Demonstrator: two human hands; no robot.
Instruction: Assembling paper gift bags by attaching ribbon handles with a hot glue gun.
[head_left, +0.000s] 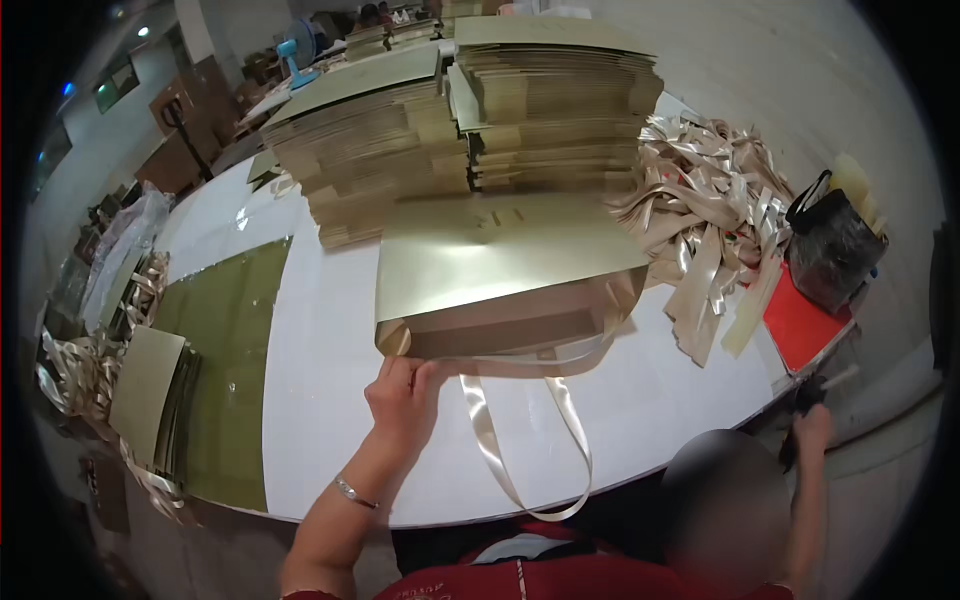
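A shiny gold paper bag lies on its side on the white table, its open mouth facing me. My left hand is closed at the mouth's left corner, pinching the end of a satin ribbon handle that runs rightward along the opening. A second ribbon loop hangs from the bag toward the table's near edge. Far to the right, beyond the table's edge, my right hand is closed around a dark tool that looks like a glue gun, with a pale stick beside it.
Tall stacks of flat gold bags stand behind the bag. Loose cream ribbons heap at the right, beside a black pouch and a red sheet. At the left are an olive-green mat and a small bag stack.
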